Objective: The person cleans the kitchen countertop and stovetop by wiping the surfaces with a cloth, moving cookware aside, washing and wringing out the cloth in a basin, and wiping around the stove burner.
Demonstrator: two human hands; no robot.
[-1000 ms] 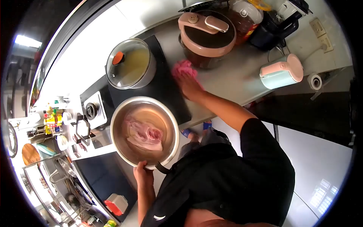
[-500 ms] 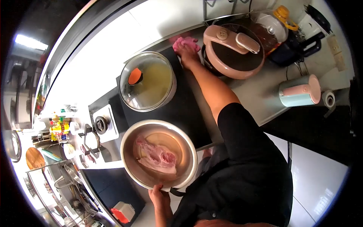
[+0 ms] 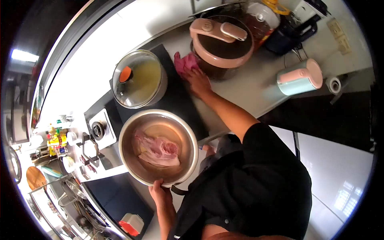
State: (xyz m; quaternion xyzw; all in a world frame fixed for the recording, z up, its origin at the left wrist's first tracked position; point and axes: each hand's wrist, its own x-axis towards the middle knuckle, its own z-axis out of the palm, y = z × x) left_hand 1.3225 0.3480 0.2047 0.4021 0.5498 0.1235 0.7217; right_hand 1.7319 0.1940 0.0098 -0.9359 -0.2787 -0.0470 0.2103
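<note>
My left hand point(image 3: 161, 193) grips the near rim of a wide stainless steel basin point(image 3: 185, 136), thumb over the edge. A slab of raw, fatty pink meat point(image 3: 159, 151) lies in the basin. My right hand point(image 3: 199, 82) presses a crumpled pink cloth point(image 3: 185, 64) onto the counter beside the black cooktop point(image 3: 182, 96); its fingers rest over the cloth and partly hide it. Just beyond that hand stands a pink-lidded electric cooker point(image 3: 224, 44). Left of the cloth, a pot with a glass lid point(image 3: 140, 80) and orange knob holds yellowish contents.
A gas burner point(image 3: 98, 129) sits left of the cooktop. An oil bottle point(image 3: 262, 20), a dark jug point(image 3: 286, 38) and a mint-and-pink container point(image 3: 300, 78) stand along the counter to the right. A dish rack point(image 3: 60, 200) is at lower left.
My right hand and the cloth have moved nearer to me along the counter, beside the cooker. My left hand still holds the basin's rim. The whole view has shifted slightly.
</note>
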